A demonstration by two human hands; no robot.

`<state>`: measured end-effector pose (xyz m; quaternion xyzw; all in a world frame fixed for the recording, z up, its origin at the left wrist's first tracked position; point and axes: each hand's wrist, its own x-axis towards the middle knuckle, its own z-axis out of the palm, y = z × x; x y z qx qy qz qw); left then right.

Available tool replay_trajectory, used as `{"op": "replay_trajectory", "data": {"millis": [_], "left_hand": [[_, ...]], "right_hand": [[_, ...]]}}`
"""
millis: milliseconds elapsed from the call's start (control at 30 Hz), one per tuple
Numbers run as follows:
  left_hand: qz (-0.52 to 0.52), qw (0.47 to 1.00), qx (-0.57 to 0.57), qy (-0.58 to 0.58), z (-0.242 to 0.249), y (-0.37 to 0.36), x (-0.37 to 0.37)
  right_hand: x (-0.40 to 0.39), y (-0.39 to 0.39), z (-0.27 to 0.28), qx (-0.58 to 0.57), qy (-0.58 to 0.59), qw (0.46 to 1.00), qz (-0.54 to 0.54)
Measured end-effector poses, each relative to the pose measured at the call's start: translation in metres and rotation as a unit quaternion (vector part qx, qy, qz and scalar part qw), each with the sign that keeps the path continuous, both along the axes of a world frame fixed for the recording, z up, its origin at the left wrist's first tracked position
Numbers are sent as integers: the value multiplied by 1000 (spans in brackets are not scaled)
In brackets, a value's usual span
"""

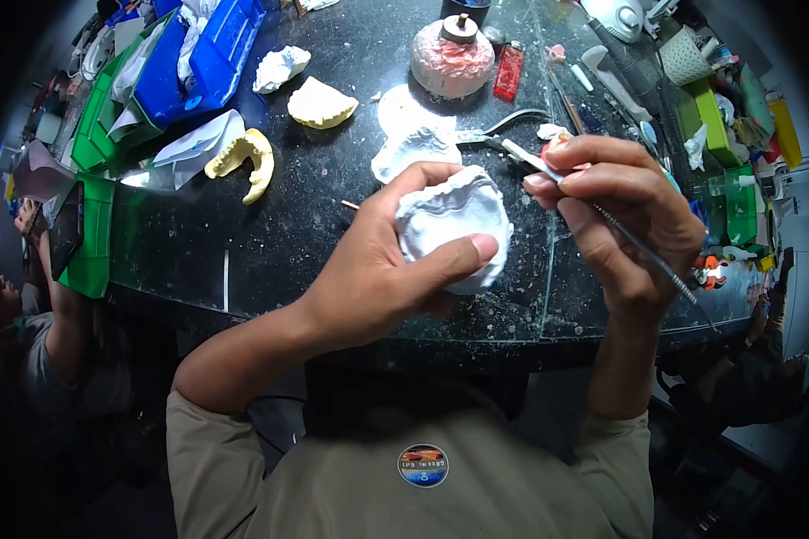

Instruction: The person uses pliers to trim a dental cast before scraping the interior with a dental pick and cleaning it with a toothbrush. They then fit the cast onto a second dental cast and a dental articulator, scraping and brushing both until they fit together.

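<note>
My left hand (391, 260) is closed around a white plaster dental cast (436, 225), its thumb pressed on the flat inner face and the ridged rim turned up. To the right, my right hand (625, 207) grips a slim metal dental hand tool (652, 256) like a pen, its ridged handle slanting down to the right. The tool's pale front end (521, 154) points towards the cast, apart from it. A bit of red (557, 146) shows by the right fingertips. Behind the held cast lies another white plaster cast (413, 151).
Yellow plaster casts (322, 103) and a curved yellow piece (252, 164) lie at left, near a white lump (281, 68) and blue bins (207, 63). A wax-smeared burner (452, 61) stands at the back. Right hold a red block (509, 72) and several tools. Other people sit at both sides.
</note>
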<state>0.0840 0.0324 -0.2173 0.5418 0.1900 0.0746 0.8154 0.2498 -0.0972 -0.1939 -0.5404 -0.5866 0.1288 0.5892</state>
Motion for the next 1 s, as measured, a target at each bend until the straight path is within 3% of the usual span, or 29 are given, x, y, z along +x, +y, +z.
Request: {"op": "replay_trajectory", "data": {"millis": [167, 433, 1000], "left_hand": [[23, 998, -1, -57, 2, 7, 0], [23, 999, -14, -40, 11, 11, -4], [35, 996, 81, -26, 14, 10, -8]], "right_hand": [[-2, 1, -3, 30, -89, 995, 13], [-11, 7, -2, 59, -180, 982, -12], [-24, 8, -8, 52, -148, 987, -15]]}}
